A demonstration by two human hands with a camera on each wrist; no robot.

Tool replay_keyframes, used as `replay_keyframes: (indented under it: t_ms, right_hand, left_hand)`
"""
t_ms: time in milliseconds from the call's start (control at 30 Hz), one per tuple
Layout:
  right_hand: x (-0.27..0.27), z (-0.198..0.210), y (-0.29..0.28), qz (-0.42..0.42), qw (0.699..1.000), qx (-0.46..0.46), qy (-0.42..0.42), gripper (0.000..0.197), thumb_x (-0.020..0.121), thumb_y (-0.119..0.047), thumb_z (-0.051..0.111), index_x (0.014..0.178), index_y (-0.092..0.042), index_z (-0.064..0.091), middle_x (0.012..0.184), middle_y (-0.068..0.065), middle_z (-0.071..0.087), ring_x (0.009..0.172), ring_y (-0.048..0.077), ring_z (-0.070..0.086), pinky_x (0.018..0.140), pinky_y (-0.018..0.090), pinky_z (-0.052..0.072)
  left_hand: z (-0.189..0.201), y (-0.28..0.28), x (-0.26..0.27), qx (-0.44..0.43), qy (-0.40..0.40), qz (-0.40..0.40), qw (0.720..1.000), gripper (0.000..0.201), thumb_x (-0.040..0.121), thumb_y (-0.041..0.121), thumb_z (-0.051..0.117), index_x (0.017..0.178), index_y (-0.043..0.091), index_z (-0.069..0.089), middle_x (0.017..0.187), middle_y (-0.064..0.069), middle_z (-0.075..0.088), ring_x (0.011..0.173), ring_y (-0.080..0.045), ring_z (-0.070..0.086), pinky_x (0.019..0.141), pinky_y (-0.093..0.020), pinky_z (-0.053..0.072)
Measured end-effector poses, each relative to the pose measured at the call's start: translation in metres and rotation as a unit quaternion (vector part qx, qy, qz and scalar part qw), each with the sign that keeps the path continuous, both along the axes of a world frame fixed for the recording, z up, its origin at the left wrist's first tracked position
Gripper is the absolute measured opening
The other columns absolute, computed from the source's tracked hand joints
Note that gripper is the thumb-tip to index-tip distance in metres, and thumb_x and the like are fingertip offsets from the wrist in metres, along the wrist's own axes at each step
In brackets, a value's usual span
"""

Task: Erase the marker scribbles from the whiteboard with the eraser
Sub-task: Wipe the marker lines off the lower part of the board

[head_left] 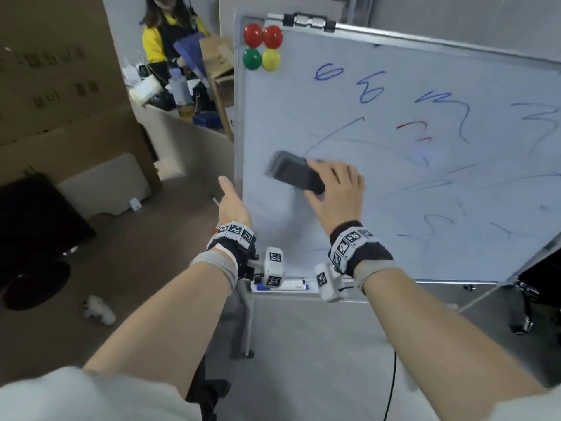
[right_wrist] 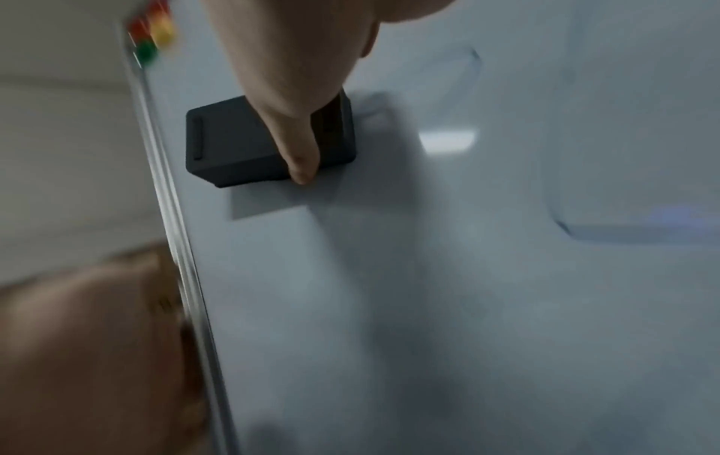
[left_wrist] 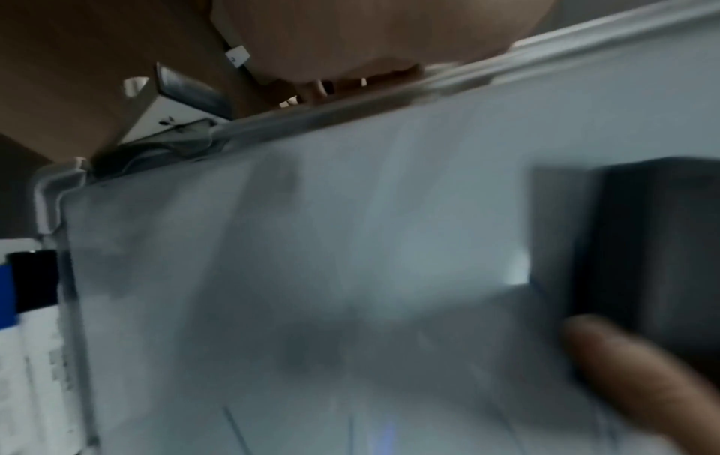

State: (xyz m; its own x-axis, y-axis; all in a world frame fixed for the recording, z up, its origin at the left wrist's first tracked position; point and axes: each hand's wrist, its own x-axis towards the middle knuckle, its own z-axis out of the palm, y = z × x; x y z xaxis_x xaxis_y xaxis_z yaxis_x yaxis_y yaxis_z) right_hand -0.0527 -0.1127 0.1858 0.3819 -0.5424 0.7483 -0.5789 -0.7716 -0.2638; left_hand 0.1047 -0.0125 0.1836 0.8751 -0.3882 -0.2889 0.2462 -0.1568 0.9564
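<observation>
The whiteboard (head_left: 394, 189) stands tilted on its stand. Blue scribbles (head_left: 370, 89) and a short red one (head_left: 413, 126) cover its upper and right parts; fainter lines run lower right. My right hand (head_left: 317, 180) grips a dark grey eraser (head_left: 296, 171) flat against the board's left middle. In the right wrist view my thumb (right_wrist: 296, 138) lies across the eraser (right_wrist: 233, 144). The board below the eraser is wiped, with grey smears. My left hand (head_left: 232, 202) holds the board's left frame (head_left: 238, 147), thumb up and fingers behind it. The eraser (left_wrist: 654, 246) also shows in the left wrist view.
Several round magnets (head_left: 262, 47) sit at the board's top left corner. Markers (head_left: 282, 287) lie in the tray below the board. Cardboard boxes (head_left: 60, 86) stand on the left, a person in yellow (head_left: 170, 34) behind them. A black cable (head_left: 391, 384) runs along the floor.
</observation>
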Motion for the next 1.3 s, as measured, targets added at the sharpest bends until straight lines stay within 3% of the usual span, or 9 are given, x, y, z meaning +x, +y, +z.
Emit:
replay_keyframes:
  t_ms: [100, 167, 400, 500, 633, 700, 867, 1067, 1300]
  right_hand:
    - [-0.003, 0.080, -0.017, -0.010, 0.997, -0.021, -0.074, 0.061, 0.074, -0.032, 0.075, 0.132, -0.030, 0.056, 0.112, 0.000, 0.061, 0.101, 0.028, 0.049, 0.086, 0.039, 0.035]
    - [-0.006, 0.097, -0.022, -0.013, 0.996, -0.039, -0.080, 0.059, 0.073, -0.025, 0.077, 0.129, -0.029, 0.059, 0.111, 0.002, 0.060, 0.101, 0.031, 0.050, 0.087, 0.040, 0.038]
    - [-0.007, -0.041, 0.010, 0.058, 0.991, -0.037, 0.113, 0.053, 0.062, -0.015, 0.086, 0.107, -0.033, 0.063, 0.099, -0.002, 0.057, 0.091, 0.024, 0.046, 0.079, 0.035, 0.031]
    - [-0.011, -0.028, 0.009, 0.037, 0.996, -0.038, 0.078, 0.053, 0.064, -0.017, 0.083, 0.112, -0.032, 0.065, 0.101, -0.001, 0.058, 0.094, 0.025, 0.047, 0.082, 0.037, 0.033]
    - [-0.007, 0.049, -0.014, -0.026, 0.995, -0.034, -0.090, 0.056, 0.069, -0.021, 0.077, 0.123, -0.028, 0.065, 0.107, 0.006, 0.056, 0.095, 0.031, 0.049, 0.085, 0.038, 0.038]
    - [-0.003, 0.048, -0.014, -0.006, 0.991, -0.018, -0.134, 0.056, 0.069, -0.019, 0.078, 0.123, -0.026, 0.065, 0.105, 0.008, 0.055, 0.093, 0.032, 0.050, 0.086, 0.038, 0.041]
    - [-0.013, -0.043, 0.012, 0.056, 0.996, -0.031, 0.068, 0.058, 0.060, -0.012, 0.086, 0.112, -0.028, 0.067, 0.100, 0.001, 0.057, 0.091, 0.028, 0.050, 0.081, 0.037, 0.037]
    - [-0.031, 0.048, -0.028, -0.017, 0.993, -0.030, -0.110, 0.055, 0.075, -0.025, 0.077, 0.128, -0.024, 0.064, 0.108, 0.008, 0.057, 0.096, 0.030, 0.049, 0.090, 0.040, 0.043]
    - [-0.011, 0.126, -0.035, 0.008, 0.992, -0.099, -0.084, 0.059, 0.083, -0.037, 0.074, 0.139, -0.024, 0.056, 0.105, 0.011, 0.055, 0.095, 0.029, 0.050, 0.088, 0.039, 0.046]
  left_hand:
    - [0.049, -0.004, -0.005, -0.033, -0.048, -0.002, 0.998, 0.085, 0.094, 0.073, 0.017, 0.142, 0.011, 0.050, 0.146, -0.010, 0.051, 0.135, -0.031, 0.045, 0.117, -0.043, 0.028]
    - [0.075, -0.013, -0.003, -0.070, -0.072, -0.006, 0.995, 0.080, 0.096, 0.069, 0.019, 0.139, 0.011, 0.053, 0.143, -0.011, 0.053, 0.133, -0.030, 0.047, 0.115, -0.040, 0.030]
    - [0.060, -0.020, 0.003, -0.094, -0.118, 0.005, 0.989, 0.049, 0.099, 0.060, 0.033, 0.100, 0.018, 0.059, 0.103, 0.001, 0.060, 0.104, -0.024, 0.054, 0.091, -0.032, 0.038]
    - [0.061, -0.021, -0.001, -0.089, -0.127, 0.002, 0.988, 0.049, 0.101, 0.057, 0.032, 0.098, 0.016, 0.058, 0.100, 0.001, 0.057, 0.100, -0.023, 0.051, 0.087, -0.029, 0.033]
    - [0.061, -0.023, -0.004, -0.079, -0.141, 0.022, 0.987, 0.056, 0.102, 0.056, 0.030, 0.110, 0.012, 0.063, 0.101, 0.003, 0.056, 0.098, -0.019, 0.049, 0.087, -0.027, 0.032]
    - [0.060, -0.024, -0.003, -0.076, -0.141, 0.026, 0.987, 0.053, 0.102, 0.055, 0.029, 0.104, 0.013, 0.062, 0.099, 0.003, 0.057, 0.096, -0.019, 0.049, 0.086, -0.027, 0.032]
    - [0.058, -0.025, -0.001, -0.079, -0.157, 0.043, 0.984, 0.048, 0.104, 0.052, 0.029, 0.102, 0.016, 0.060, 0.100, 0.001, 0.057, 0.096, -0.018, 0.047, 0.087, -0.026, 0.031]
    - [0.059, -0.027, -0.016, -0.065, -0.162, 0.068, 0.982, 0.060, 0.101, 0.056, 0.024, 0.115, 0.013, 0.064, 0.120, -0.009, 0.066, 0.115, -0.028, 0.057, 0.102, -0.034, 0.037]
    - [0.124, -0.047, -0.014, -0.079, -0.230, 0.100, 0.965, 0.048, 0.099, 0.060, 0.029, 0.097, 0.021, 0.057, 0.107, -0.010, 0.070, 0.105, -0.033, 0.061, 0.100, -0.044, 0.041]
